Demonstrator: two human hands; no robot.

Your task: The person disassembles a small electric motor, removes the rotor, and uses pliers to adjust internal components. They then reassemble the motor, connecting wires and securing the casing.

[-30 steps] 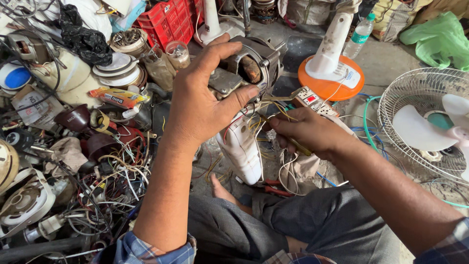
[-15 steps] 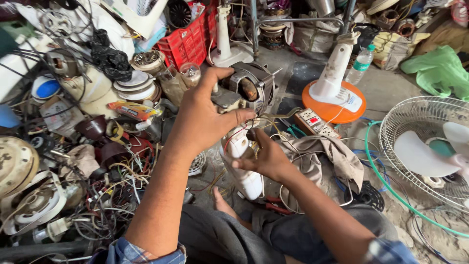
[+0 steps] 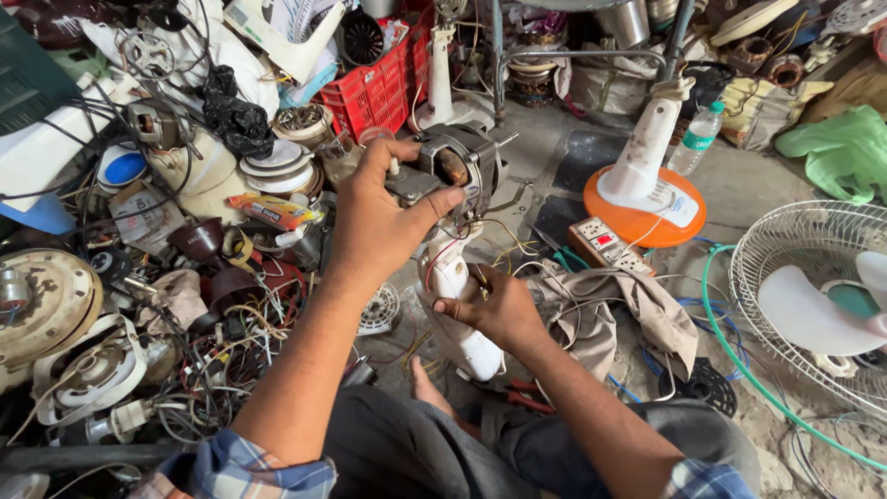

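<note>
Red plastic crate point(image 3: 379, 88) at top holds a dark round fan part | two white fan stands, one on an orange base point(image 3: 644, 205) | one grey fan motor point(image 3: 457, 166) held up, left hand point(image 3: 374, 222) closed around its left side | right hand point(image 3: 494, 310) just below, gripping the white fan housing point(image 3: 462, 314) with wires.
</note>
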